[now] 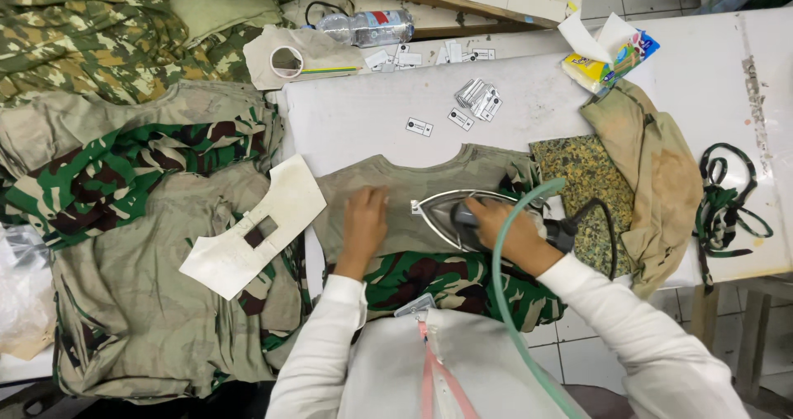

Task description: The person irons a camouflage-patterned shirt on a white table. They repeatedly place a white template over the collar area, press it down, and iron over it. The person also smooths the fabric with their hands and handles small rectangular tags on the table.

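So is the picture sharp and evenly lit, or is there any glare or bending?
Head view: light is flat and even, with soft shadows; the iron under the right hand shows a mild sheen; the table edges bow slightly toward the frame's sides; most of it is sharp.

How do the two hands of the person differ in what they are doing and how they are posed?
The left hand lies flat and open on the olive shirt, holding nothing; the right hand is closed around the handle of the iron. The left hand touches cloth directly; the right hand touches only the iron. Both reach from white sleeves.
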